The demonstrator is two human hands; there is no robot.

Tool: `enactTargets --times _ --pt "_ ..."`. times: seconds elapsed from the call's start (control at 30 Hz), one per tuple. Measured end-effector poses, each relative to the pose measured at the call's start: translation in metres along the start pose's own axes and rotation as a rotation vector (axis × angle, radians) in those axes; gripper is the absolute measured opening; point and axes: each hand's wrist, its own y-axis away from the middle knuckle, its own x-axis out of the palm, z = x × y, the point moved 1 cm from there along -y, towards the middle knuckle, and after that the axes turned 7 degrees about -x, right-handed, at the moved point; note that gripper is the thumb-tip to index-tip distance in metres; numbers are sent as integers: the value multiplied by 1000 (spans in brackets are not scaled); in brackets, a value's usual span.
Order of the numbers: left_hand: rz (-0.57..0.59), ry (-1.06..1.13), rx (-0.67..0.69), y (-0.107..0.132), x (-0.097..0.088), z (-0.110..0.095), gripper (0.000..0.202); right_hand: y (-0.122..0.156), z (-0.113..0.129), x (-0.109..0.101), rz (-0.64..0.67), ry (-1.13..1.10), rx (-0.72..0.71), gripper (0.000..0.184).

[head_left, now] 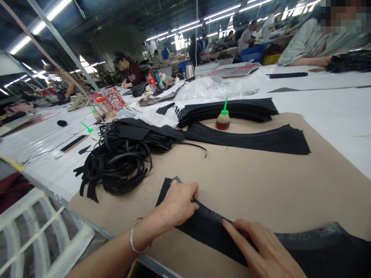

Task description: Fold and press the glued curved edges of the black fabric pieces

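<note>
A curved black fabric piece (211, 235) lies along the front of the brown board, with a shiny greyish band on its upper edge. My left hand (181, 200) is closed, pinching that edge near the piece's left end; a silver bangle circles the wrist. Farther right, my right hand (261, 247) rests on the same piece, fingers apart, one fingertip pressing the edge. The right end of the fabric runs out of view. Behind my hands lies another curved black piece (249, 139), beside a small squeeze bottle (222, 122) with a green nozzle and reddish-brown liquid.
A tangled heap of black strips (124, 162) sits left on the brown board (290, 181). Stacked black pieces (228, 110) lie behind the bottle. A white plastic crate (43, 231) stands lower left. Across the white table, a co-worker's sleeve (301, 42) shows; other people work farther back.
</note>
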Motion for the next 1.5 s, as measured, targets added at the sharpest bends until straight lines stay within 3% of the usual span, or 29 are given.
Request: enactTargets --times 0.2,0.47,0.73,1.13,1.37,1.5 --pt "-32 8 -4 1 -4 6 13 -41 24 27 47 18 50 61" --pt "-58 33 -49 -7 -23 34 6 -44 21 37 80 46 23 58" --pt "-55 35 -52 -9 -23 36 5 -39 19 43 82 46 6 62" --pt "-69 45 -55 -14 -19 44 10 -43 19 41 -1 134 -30 53" --pt "-94 79 -16 -12 -19 46 13 -70 28 53 12 137 -30 63" --pt "-122 138 0 -11 -21 54 15 -78 31 66 11 152 1 60"
